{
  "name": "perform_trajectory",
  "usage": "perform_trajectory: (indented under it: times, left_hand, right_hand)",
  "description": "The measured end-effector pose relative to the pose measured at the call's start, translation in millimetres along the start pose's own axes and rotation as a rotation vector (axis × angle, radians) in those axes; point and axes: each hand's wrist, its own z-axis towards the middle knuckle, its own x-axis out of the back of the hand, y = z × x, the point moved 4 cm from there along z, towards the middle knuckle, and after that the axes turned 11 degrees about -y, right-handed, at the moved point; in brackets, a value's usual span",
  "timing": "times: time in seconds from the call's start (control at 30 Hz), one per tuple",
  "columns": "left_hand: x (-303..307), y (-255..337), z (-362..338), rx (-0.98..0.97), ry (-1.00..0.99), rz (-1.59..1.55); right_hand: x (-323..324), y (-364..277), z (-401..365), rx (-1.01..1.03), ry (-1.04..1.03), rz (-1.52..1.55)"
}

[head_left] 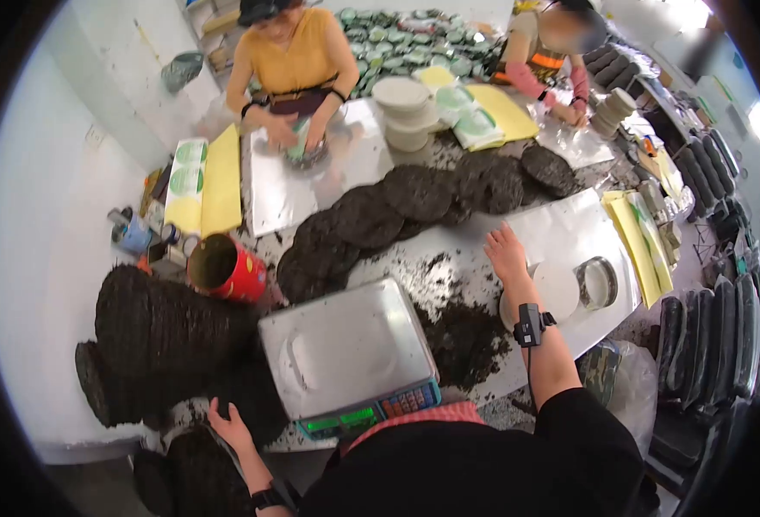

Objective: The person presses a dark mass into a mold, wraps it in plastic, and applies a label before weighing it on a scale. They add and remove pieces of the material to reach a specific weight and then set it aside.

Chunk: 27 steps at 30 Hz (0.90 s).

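My right hand (506, 252) lies flat on the silver sheet (570, 226), fingers apart, holding nothing, just left of a white round paper (559, 289) and a metal ring (598, 283). My left hand (229, 424) reaches down at the lower left and rests on a dark round tea cake (192, 470). A digital scale (345, 353) with a steel pan stands right before me. Loose dark tea crumbs (462, 336) are heaped between the scale and my right arm. A row of overlapping dark tea cakes (414, 194) runs across the table's middle.
A tall stack of tea cakes (152, 336) stands at the left beside a red tin (225, 269). Across the table two people wrap cakes; one in yellow (298, 60), one at far right (552, 52). Paper stacks (203, 177) and white discs (401, 103) lie between them.
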Motion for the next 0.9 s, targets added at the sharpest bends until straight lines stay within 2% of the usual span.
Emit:
perform_trajectory:
  times: [0.07,0.13,0.17,0.2,0.23,0.27,0.33,0.37,0.43,0.47,0.5,0.53,0.57,0.6,0.67,0.73,0.8,0.87,0.9]
  left_hand:
    - [19,-43,-24,0.218,0.186,0.17]
    - [5,-71,-36,0.265,-0.003,-0.325]
    - [-4,-69,-50,0.191,-0.037,-0.189]
    - [-7,-49,-57,0.365,-0.144,-0.149]
    - [-15,-59,-61,0.315,-0.089,-0.227]
    - [-18,-65,-61,0.247,-0.066,-0.18]
    - [-9,-46,-59,0.095,-0.002,0.004]
    - [-11,-49,-65,0.064,0.154,0.404]
    - [9,-14,-64,0.159,0.154,0.34]
    - [20,2,-63,0.142,0.133,0.295]
    - [23,4,-61,0.162,0.113,0.105]
    - [15,-9,-61,0.161,0.142,-0.19]
    - [15,-11,-59,0.299,0.082,-0.444]
    - [15,-7,-59,0.43,0.012,-0.703]
    - [31,17,-60,0.22,0.077,-0.727]
    - [38,54,-65,-0.003,0.174,-0.736]
    - [50,118,-74,-0.393,0.219,-0.309]
    - [35,165,-82,-0.671,0.022,-0.224]
    - [15,182,-87,-0.713,-0.19,-0.184]
  right_hand:
    - [-11,31,-41,-0.166,-0.116,-0.433]
    - [17,79,-69,-0.177,-0.125,-0.925]
    - [41,102,-80,-0.092,-0.086,-1.156]
    - [59,114,-91,0.038,-0.033,-1.367]
    - [59,114,-110,0.018,-0.016,-1.614]
    - [64,120,-126,0.016,0.025,-1.686]
    - [63,132,-144,-0.126,-0.027,-1.784]
    - [59,136,-150,-0.14,-0.041,-1.758]
    - [65,145,-146,-0.042,-0.139,-1.678]
    - [86,155,-135,0.178,-0.224,-1.595]
    - [77,146,-137,0.04,-0.193,-1.441]
    - [78,143,-137,0.113,-0.167,-1.446]
    - [82,141,-133,-0.006,-0.205,-1.395]
    - [89,144,-130,-0.13,-0.248,-1.192]
    - [83,135,-141,-0.334,-0.173,-1.036]
    - [87,137,-144,-0.256,-0.129,-1.032]
    - [101,140,-142,-0.153,-0.074,-1.101]
    - [72,122,-167,-0.344,-0.003,-0.971]
    - [66,118,-173,-0.348,0.005,-0.899]
